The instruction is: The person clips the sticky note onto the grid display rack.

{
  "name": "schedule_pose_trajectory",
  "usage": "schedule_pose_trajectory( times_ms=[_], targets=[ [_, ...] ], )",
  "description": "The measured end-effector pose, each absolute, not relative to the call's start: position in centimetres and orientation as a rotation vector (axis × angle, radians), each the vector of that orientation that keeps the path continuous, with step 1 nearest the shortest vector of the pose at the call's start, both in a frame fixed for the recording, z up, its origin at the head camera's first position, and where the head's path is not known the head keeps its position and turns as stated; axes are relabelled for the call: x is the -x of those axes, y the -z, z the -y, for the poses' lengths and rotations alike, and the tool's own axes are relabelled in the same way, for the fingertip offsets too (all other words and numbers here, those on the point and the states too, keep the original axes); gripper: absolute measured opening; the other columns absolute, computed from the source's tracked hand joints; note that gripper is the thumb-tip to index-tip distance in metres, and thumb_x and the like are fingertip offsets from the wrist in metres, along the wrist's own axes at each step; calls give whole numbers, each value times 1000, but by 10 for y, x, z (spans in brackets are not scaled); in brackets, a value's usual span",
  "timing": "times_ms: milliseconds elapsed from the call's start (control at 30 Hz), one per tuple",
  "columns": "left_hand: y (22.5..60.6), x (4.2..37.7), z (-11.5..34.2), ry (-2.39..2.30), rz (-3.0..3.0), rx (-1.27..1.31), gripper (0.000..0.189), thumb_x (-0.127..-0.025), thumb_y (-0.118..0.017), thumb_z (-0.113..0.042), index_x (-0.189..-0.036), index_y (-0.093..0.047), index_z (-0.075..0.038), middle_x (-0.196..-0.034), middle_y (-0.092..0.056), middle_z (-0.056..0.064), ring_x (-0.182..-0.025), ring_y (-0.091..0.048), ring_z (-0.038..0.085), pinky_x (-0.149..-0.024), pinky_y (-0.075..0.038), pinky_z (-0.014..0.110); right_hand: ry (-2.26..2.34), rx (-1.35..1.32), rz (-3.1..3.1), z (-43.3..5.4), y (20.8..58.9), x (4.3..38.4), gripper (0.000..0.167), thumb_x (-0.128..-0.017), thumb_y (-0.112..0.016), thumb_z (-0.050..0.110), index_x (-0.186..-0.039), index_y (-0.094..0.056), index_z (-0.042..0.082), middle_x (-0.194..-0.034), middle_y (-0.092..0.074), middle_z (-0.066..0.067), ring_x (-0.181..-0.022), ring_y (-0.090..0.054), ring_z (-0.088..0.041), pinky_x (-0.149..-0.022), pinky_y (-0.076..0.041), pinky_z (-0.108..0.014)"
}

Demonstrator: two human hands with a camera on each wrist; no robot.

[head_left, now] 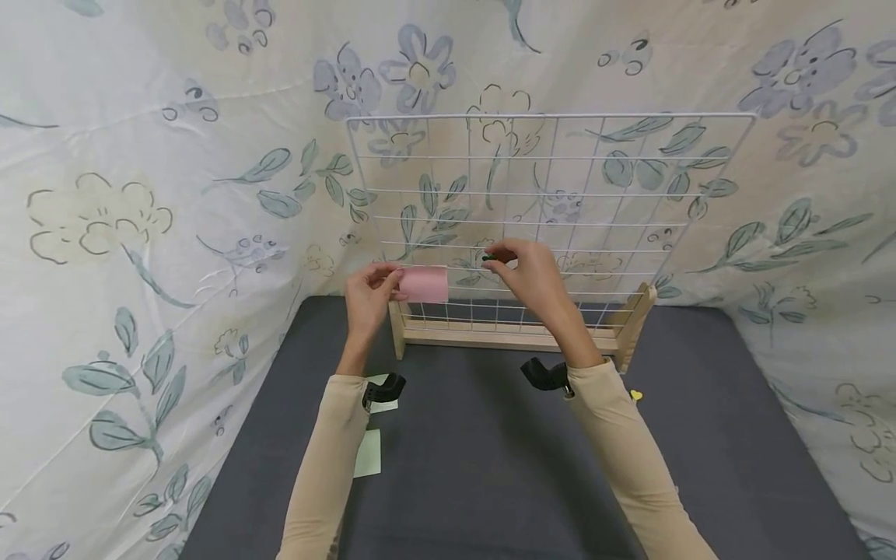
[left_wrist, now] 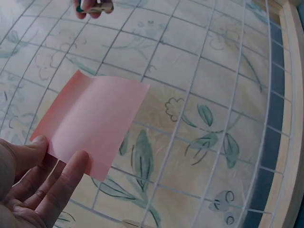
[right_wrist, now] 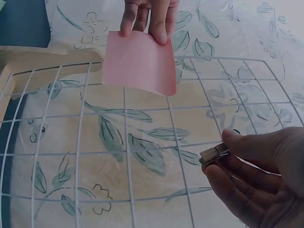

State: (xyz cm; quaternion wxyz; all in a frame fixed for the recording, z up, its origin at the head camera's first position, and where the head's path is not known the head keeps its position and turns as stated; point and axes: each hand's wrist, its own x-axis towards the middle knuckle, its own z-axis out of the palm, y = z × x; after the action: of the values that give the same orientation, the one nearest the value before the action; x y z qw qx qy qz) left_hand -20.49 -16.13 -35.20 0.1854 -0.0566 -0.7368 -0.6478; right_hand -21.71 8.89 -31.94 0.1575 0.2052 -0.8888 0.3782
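1. The wire grid stands upright in a wooden stand on a dark table, with a flower-printed cloth behind it.
2. The left hand is in front of the grid's lower left part, its thumb and fingers pinching one edge of a pink note.
3. The note lies before the grid's lower left part, extending from the fingertips toward the grid's middle. The wrist views show its surface gently curved, which the head view hardly reveals; whether it touches the wires is hard to tell.
4. The right hand is in front of the grid's middle, pinching a small clip between thumb and fingers.
5. In the head view the clip is only a dark green speck; the right wrist view shows its pale body and metal spring.
6. Only the head view shows a yellow item near the grid's right foot and two pale green notes in front of its left end, both partly hidden by the left arm.
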Motion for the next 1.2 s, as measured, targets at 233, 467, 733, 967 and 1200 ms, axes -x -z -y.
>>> schedule_pose_trajectory(
  times_ms=[233,467,733,967,1200],
  targets=[
    [354,217,167,1857,2009,198,18,-91,-65,4,-103,-66,18,-95,-66,33,-66,-69,20,-61,-62,38,-1075,-594,2550,-81,312,219,23,-91,-71,10,-112,-71,1,-103,-72,-13,-95,-67,-27,-81,-58,-43],
    [357,230,173,1820,2010,199,18,-92,-67,-2,-102,-68,13,-95,-67,28,-64,-66,9,-57,-62,24,-1072,-600,2547,-77,307,220,22,-91,-71,11,-111,-72,2,-101,-72,-12,-94,-67,-25,-79,-58,-40],
    [333,233,176,1718,2015,260,17,-91,-68,-2,-103,-69,12,-94,-67,26,-66,-66,9,-57,-61,23,-1048,-647,2506,-73,292,221,21,-92,-70,12,-110,-72,1,-101,-73,-13,-93,-67,-27,-75,-57,-40],
    [319,236,174,1709,2001,311,17,-91,-68,0,-103,-70,12,-95,-67,28,-69,-68,21,-57,-63,30,-1056,-670,2495,-68,279,221,20,-92,-71,12,-110,-72,4,-101,-73,-11,-93,-67,-24,-75,-57,-37],
    [300,238,167,1694,2002,351,16,-91,-69,-3,-102,-71,9,-95,-69,23,-69,-68,16,-57,-62,26,-1032,-680,2468,-67,272,217,19,-91,-71,11,-109,-72,4,-99,-73,-11,-92,-68,-24,-73,-57,-37]
  ],
)
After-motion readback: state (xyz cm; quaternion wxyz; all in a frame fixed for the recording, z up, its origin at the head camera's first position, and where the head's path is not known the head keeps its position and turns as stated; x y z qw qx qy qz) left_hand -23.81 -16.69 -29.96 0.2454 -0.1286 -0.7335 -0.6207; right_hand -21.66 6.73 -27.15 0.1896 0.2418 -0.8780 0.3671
